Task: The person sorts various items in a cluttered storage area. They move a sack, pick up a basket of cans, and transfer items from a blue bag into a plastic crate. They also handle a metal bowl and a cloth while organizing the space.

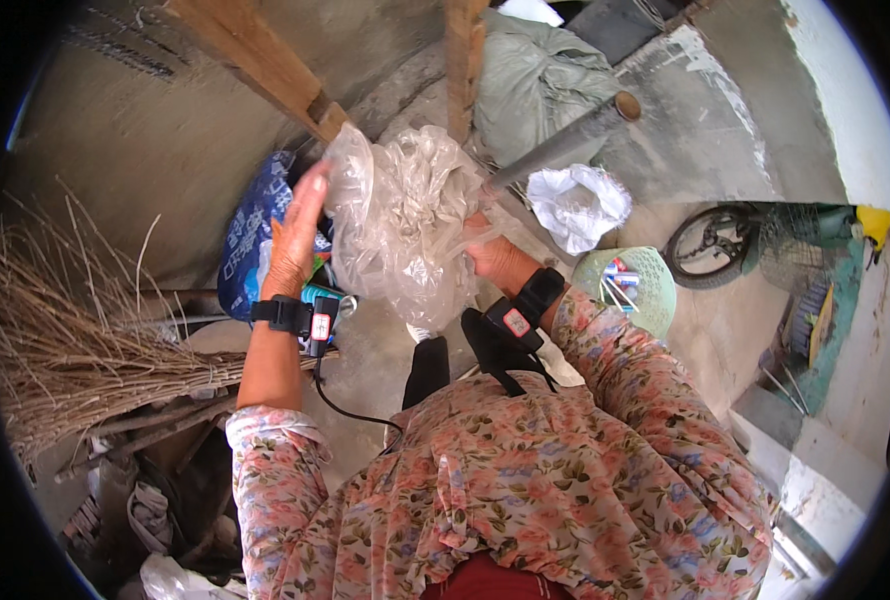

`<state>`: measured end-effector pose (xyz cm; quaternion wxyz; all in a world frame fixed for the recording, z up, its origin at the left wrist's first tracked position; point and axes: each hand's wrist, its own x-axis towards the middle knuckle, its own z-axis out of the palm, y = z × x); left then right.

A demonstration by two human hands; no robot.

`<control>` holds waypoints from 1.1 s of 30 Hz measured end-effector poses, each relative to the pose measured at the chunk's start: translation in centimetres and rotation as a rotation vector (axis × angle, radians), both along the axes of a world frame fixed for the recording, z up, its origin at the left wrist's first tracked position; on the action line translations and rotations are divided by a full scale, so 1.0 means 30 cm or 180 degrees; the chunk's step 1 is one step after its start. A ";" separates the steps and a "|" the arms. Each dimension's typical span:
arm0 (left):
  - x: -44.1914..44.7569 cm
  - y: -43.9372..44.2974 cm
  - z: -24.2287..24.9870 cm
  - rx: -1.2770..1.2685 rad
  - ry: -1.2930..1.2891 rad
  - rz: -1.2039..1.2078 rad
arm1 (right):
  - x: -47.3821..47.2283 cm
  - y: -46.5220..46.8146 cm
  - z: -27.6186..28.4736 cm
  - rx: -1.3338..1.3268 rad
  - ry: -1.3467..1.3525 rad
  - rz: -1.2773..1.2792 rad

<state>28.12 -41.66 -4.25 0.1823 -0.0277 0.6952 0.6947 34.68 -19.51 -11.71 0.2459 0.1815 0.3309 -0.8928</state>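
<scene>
A crumpled bundle of clear plastic sheeting or bags (419, 217) fills the space between my two hands. On its left side my left hand (302, 225) lies along the plastic, fingers pointing up and partly hidden behind it; whether they grip is unclear. My right hand (490, 251) holds the bundle's right side, its fingertips covered by the plastic. Behind my left hand stands a blue printed bag (246, 232) with colourful packaging and a teal can (321, 294) beside it. Both wrists wear black straps with small devices.
Dry twigs (100, 330) are piled at left. Wooden posts (265, 60) and a metal pipe (565, 139) rise ahead, near a grey-green sack (539, 82). To the right are a white woven bag (578, 206), a pale green basin (655, 289) with small items, and a wheel (711, 247).
</scene>
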 end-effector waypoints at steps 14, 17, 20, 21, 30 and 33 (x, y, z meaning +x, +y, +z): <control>0.186 0.358 -0.292 0.0488 -0.1279 -0.1398 | 0.221 0.186 -0.159 0.0324 -0.0511 -0.0397; 0.160 0.436 -0.367 -0.0353 -0.0792 -0.1950 | 0.282 0.403 -0.302 0.5203 0.3761 -0.0094; 0.130 0.478 -0.446 -0.0725 -0.0846 -0.1283 | 0.302 0.635 -0.465 0.4125 0.2413 0.0065; 0.120 0.476 -0.467 -0.0721 -0.1088 -0.1013 | 0.309 0.707 -0.509 0.4290 0.1708 0.0414; 0.168 0.500 -0.637 -0.1248 -0.1598 -0.0928 | 0.212 1.165 -0.852 0.5123 0.0342 0.2299; 0.170 0.532 -0.666 -0.1310 -0.1668 -0.1007 | 0.222 1.208 -0.904 0.5220 0.0377 0.2457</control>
